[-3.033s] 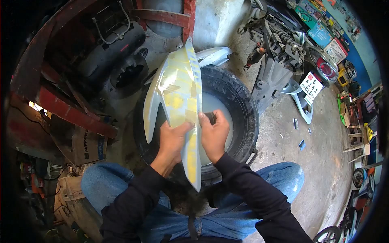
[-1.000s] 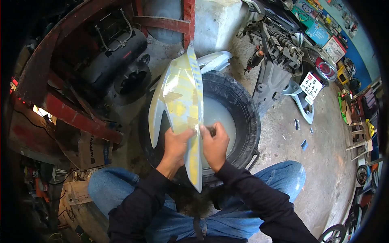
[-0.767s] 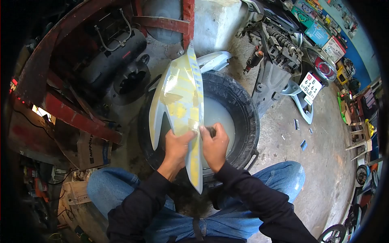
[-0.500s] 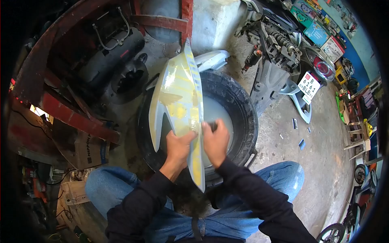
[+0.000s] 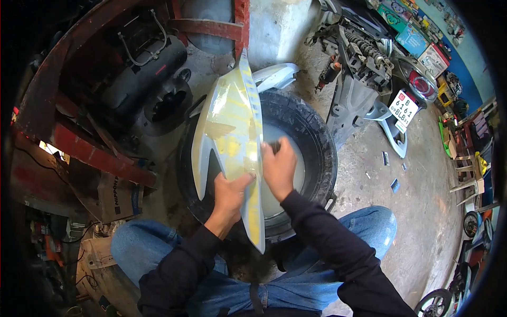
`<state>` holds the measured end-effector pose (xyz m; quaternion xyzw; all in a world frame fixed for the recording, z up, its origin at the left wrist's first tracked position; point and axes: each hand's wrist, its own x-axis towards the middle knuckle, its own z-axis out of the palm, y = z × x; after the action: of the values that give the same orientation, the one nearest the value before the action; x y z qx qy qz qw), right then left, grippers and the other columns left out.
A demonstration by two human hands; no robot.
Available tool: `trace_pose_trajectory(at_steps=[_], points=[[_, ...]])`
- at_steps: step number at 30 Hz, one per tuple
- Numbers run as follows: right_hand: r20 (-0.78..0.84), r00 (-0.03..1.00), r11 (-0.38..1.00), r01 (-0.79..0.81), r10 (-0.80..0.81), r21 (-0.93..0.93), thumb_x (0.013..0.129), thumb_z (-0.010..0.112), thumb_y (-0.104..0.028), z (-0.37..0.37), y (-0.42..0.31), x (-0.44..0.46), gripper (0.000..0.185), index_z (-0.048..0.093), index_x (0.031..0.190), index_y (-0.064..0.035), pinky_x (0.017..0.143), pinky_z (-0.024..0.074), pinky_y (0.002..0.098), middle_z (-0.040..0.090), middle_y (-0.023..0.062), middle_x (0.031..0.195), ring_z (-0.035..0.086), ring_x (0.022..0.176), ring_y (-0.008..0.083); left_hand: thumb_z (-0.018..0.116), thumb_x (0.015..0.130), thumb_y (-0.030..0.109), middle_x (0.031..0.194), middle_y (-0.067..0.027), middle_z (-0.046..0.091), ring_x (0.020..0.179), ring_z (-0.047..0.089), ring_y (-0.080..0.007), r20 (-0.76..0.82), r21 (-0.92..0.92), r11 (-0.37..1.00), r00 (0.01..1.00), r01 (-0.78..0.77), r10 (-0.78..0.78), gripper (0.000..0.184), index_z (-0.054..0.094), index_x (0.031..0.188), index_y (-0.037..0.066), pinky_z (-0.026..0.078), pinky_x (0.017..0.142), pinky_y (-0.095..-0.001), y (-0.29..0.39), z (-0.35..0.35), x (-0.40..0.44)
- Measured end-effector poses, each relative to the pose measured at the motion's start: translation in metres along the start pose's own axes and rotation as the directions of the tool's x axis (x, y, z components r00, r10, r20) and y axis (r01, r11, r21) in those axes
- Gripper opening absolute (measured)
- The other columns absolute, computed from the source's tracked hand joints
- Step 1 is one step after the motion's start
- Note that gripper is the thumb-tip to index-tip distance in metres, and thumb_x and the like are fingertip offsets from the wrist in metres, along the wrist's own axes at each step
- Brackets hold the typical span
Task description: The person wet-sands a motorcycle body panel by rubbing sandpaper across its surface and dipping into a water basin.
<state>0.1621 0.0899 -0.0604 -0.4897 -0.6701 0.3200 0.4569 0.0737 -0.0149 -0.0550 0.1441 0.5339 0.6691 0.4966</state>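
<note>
Above one tub [image 5: 321,132], left hand [image 5: 228,197] fingers pinch one panel [image 5: 228,113]; right hand [image 5: 281,170] fingers curl, grip unclear.

The body panel [image 5: 228,113] looks like smooth plastic, glossy along its upper face, with patchy yellow and grey paint. The tub [image 5: 322,132] is black, matt and scuffed. Denim jeans [image 5: 364,227] and dull black cloth sleeves [image 5: 182,261] show below. The floor [image 5: 364,182] is rough concrete, the carton [image 5: 122,195] matt cardboard, the taillight [image 5: 421,84] shiny plastic, the coil spring [image 5: 365,46] metal.
</note>
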Motion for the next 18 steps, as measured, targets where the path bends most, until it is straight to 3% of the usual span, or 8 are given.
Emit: trace_pose_trajectory(at_steps=[6, 8, 10, 12, 18], points=[[0.041, 0.999, 0.998, -0.020, 0.018, 0.066, 0.092, 0.074, -0.013, -0.004, -0.001, -0.015, 0.029, 0.051, 0.081, 0.0020, 0.060, 0.0452, 0.0421, 0.059, 0.0174, 0.069, 0.055, 0.061, 0.0243, 0.071, 0.086, 0.002, 0.103, -0.0088, 0.074, 0.086, 0.070, -0.0168, 0.017, 0.003, 1.000, 1.000, 0.008, -0.008, 0.027, 0.070, 0.112, -0.004, 0.055, 0.080, -0.0333, 0.003, -0.005, -0.009], [0.016, 0.999, 0.998, 0.030, -0.029, -0.046, 0.092, 0.074, -0.013, 0.003, 0.002, 0.013, 0.029, 0.051, 0.081, 0.0017, 0.060, 0.0450, 0.0415, 0.060, 0.0159, 0.069, 0.055, 0.061, 0.0213, 0.071, 0.086, 0.002, 0.103, -0.0085, 0.074, 0.087, 0.070, -0.0167, 0.004, 0.015, 1.000, 1.000, 0.014, -0.014, 0.027, 0.070, 0.112, -0.004, 0.055, 0.080, -0.0331, 0.000, -0.003, -0.013], [-0.007, 0.999, 0.999, 0.033, -0.033, 0.006, 0.092, 0.073, -0.013, 0.001, 0.001, 0.007, 0.029, 0.051, 0.080, 0.0013, 0.059, 0.0443, 0.0403, 0.059, 0.0145, 0.068, 0.054, 0.061, 0.0188, 0.071, 0.086, 0.002, 0.102, -0.0083, 0.074, 0.087, 0.070, -0.0166, 0.007, 0.049, 0.999, 1.000, 0.014, -0.015, 0.027, 0.070, 0.111, -0.004, 0.055, 0.081, -0.0330, 0.001, -0.005, -0.015], [0.093, 0.991, 0.995, -0.098, 0.095, 0.027, 0.093, 0.071, -0.013, -0.006, 0.001, -0.018, 0.027, 0.052, 0.084, 0.0031, 0.069, 0.0451, 0.0479, 0.060, 0.0214, 0.079, 0.059, 0.072, 0.0372, 0.071, 0.085, 0.003, 0.102, -0.0083, 0.074, 0.087, 0.070, -0.0164, -0.005, 0.061, 0.998, 1.000, 0.024, -0.024, 0.026, 0.070, 0.111, -0.004, 0.055, 0.081, -0.0328, 0.003, -0.009, -0.015], [0.087, 0.994, 0.998, -0.061, 0.063, -0.026, 0.093, 0.071, -0.013, -0.002, 0.002, -0.010, 0.026, 0.052, 0.086, 0.0039, 0.069, 0.0454, 0.0486, 0.059, 0.0226, 0.078, 0.059, 0.073, 0.0397, 0.071, 0.085, 0.003, 0.102, -0.0086, 0.074, 0.088, 0.070, -0.0166, 0.024, 0.056, 0.998, 0.999, 0.022, -0.023, 0.026, 0.070, 0.110, -0.005, 0.055, 0.081, -0.0331, 0.006, -0.013, -0.012]])
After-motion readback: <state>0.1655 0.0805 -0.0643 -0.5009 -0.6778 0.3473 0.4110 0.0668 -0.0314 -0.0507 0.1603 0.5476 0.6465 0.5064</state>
